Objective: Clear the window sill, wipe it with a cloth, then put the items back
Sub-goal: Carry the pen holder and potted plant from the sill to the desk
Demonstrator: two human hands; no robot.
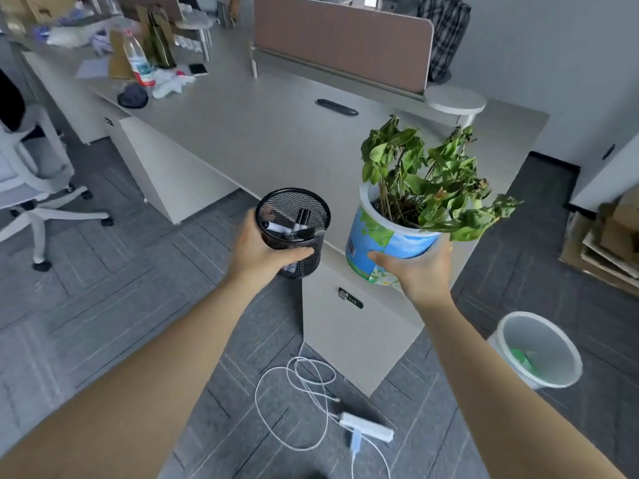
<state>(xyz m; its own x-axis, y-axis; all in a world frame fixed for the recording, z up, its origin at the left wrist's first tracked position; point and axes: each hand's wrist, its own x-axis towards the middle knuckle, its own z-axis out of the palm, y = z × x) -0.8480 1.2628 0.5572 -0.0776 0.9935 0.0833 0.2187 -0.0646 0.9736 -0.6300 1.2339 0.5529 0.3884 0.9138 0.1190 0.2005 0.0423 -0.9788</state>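
holding upright: pen cup (294, 233) left hand (257, 248), plant pot (387, 242) right hand (416, 269)

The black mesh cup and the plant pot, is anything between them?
Nothing: in the head view, only bare desk shows between the mesh cup and plant pot.

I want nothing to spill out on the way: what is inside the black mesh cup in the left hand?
The black mesh cup holds several dark markers lying slanted; an exact count is unclear. The left hand covers the lower wall, hiding the bottom.
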